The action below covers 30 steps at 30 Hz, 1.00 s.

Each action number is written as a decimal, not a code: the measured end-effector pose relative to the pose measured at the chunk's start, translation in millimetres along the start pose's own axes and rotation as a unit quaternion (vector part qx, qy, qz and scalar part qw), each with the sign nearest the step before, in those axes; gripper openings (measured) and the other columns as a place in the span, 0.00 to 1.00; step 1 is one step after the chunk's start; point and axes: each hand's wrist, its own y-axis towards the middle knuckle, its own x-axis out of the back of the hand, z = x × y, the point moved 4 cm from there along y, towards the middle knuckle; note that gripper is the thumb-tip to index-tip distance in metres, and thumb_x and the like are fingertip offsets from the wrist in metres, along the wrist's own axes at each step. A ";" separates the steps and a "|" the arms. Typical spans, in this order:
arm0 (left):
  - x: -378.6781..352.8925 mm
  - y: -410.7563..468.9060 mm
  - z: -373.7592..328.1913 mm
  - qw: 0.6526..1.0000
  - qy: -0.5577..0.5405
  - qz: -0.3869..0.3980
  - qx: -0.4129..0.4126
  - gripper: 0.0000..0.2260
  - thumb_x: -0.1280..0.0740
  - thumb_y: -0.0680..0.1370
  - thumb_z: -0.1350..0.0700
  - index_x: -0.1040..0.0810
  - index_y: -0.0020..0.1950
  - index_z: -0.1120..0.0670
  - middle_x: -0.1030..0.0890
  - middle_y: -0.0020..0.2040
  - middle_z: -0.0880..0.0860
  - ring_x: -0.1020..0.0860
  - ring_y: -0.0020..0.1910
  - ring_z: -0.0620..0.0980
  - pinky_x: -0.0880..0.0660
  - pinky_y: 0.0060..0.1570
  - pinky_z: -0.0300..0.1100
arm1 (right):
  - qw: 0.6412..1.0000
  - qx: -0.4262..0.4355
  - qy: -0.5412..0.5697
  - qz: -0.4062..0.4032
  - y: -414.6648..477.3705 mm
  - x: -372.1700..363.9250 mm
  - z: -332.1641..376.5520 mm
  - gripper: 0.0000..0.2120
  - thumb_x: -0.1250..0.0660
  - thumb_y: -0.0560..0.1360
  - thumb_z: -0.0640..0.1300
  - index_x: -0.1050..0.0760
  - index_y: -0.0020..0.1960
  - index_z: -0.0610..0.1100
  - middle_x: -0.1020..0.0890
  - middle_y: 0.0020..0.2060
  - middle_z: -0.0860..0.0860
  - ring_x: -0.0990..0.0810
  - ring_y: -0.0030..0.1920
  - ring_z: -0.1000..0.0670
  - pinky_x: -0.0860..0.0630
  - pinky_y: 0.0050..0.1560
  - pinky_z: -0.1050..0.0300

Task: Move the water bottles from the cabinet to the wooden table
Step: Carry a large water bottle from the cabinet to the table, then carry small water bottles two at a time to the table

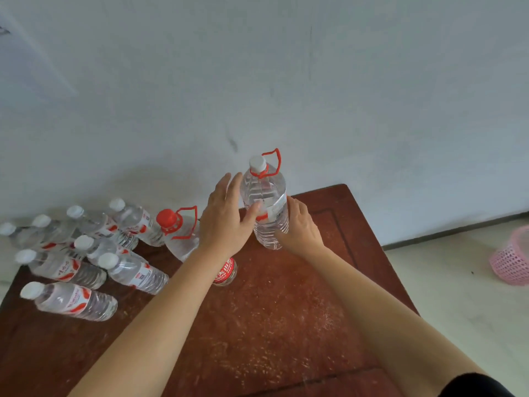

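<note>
A large clear water bottle (267, 207) with a white cap and a red carry handle stands upright near the far edge of the wooden table (272, 310). My right hand (299, 224) wraps its right side. My left hand (226, 216) touches its left side, thumb on the label, fingers spread. A second large bottle (179, 233) with a red cap stands just left, partly hidden by my left forearm. Several small white-capped bottles (137, 273) stand grouped on the table's left part.
A white wall (257, 81) runs right behind the table's far edge. A pink mesh basket (512, 259) sits on the pale floor to the right. The near part of the table has fine crumbs on it.
</note>
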 end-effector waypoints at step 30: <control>277.7 -342.8 -343.5 0.825 -0.196 -0.133 -0.513 0.31 0.55 0.83 0.34 0.42 0.81 0.50 0.44 0.82 0.59 0.49 0.81 0.61 0.51 0.75 0.68 | 0.641 -0.226 -0.409 -0.609 -761.2 269.6 143.4 0.34 0.46 0.82 0.65 0.47 0.83 0.50 0.51 0.82 0.41 0.52 0.82 0.40 0.56 0.80 0.37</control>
